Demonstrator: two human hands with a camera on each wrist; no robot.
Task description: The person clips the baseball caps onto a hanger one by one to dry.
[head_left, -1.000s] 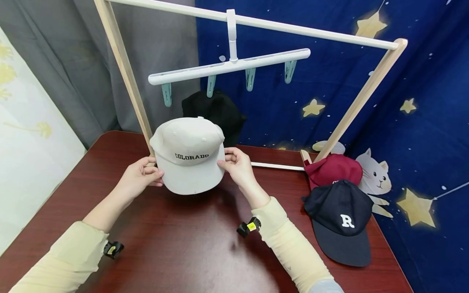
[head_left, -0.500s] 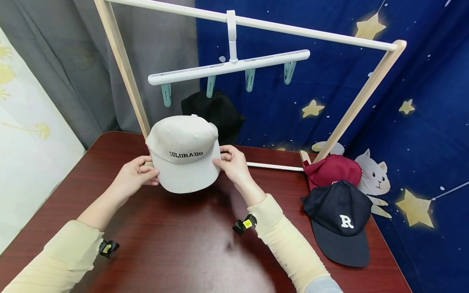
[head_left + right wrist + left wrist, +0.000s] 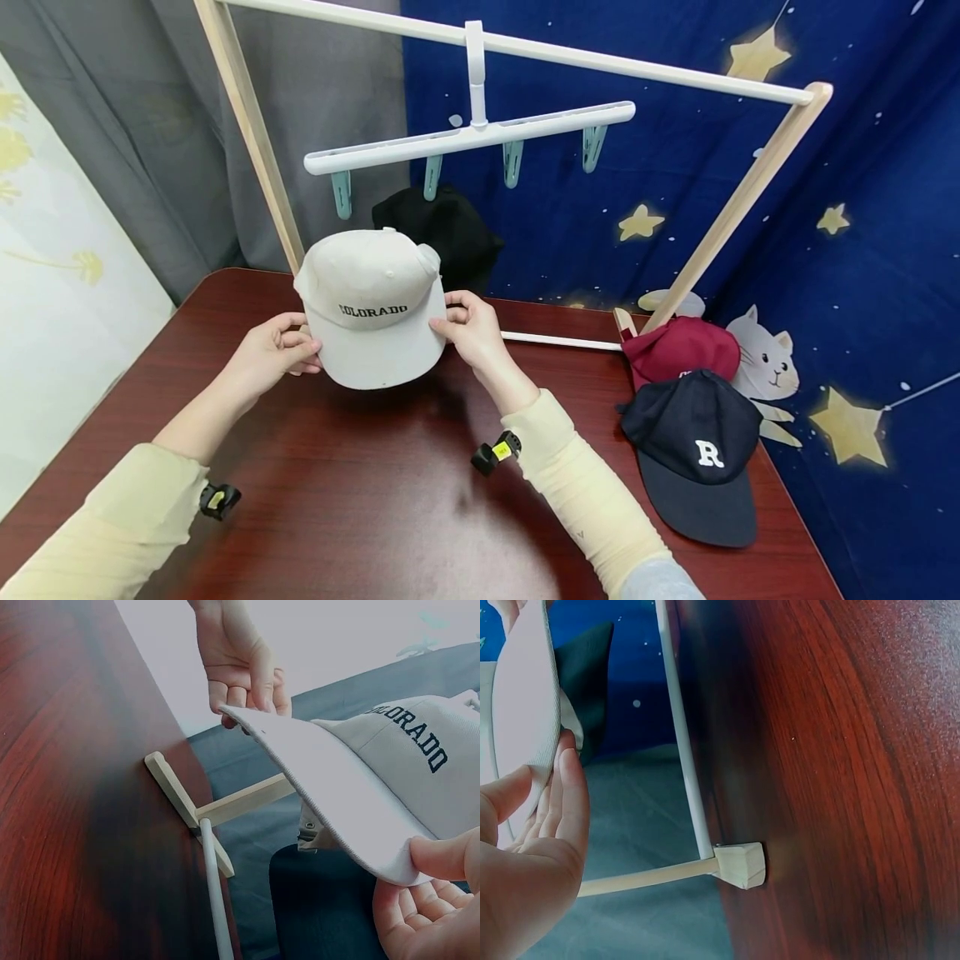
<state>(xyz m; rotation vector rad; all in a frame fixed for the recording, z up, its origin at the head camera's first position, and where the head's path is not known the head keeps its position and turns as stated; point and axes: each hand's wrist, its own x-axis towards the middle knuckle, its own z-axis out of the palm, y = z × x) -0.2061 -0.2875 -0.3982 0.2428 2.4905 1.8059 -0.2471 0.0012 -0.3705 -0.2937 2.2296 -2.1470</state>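
A white baseball cap (image 3: 367,287) lettered COLORADO is held up above the table, brim toward me. My left hand (image 3: 272,354) pinches the brim's left edge between thumb and fingers, and my right hand (image 3: 474,333) pinches its right edge. In the right wrist view the cap's brim (image 3: 330,787) slants between both hands, thumbs on top and fingers beneath. Above the cap hangs a white clip hanger (image 3: 472,137) with several teal clips, among them a left-end clip (image 3: 341,194) that holds nothing.
The hanger hooks over the bar of a wooden rack (image 3: 731,208). A black cap (image 3: 468,242) shows behind the white one. At the right of the brown table (image 3: 360,500) lie a maroon cap (image 3: 690,346) and a navy cap (image 3: 693,425) with an R.
Both hands have carried the white cap slightly left and up, and it has tilted a little. The hanger and the other caps stay where they were.
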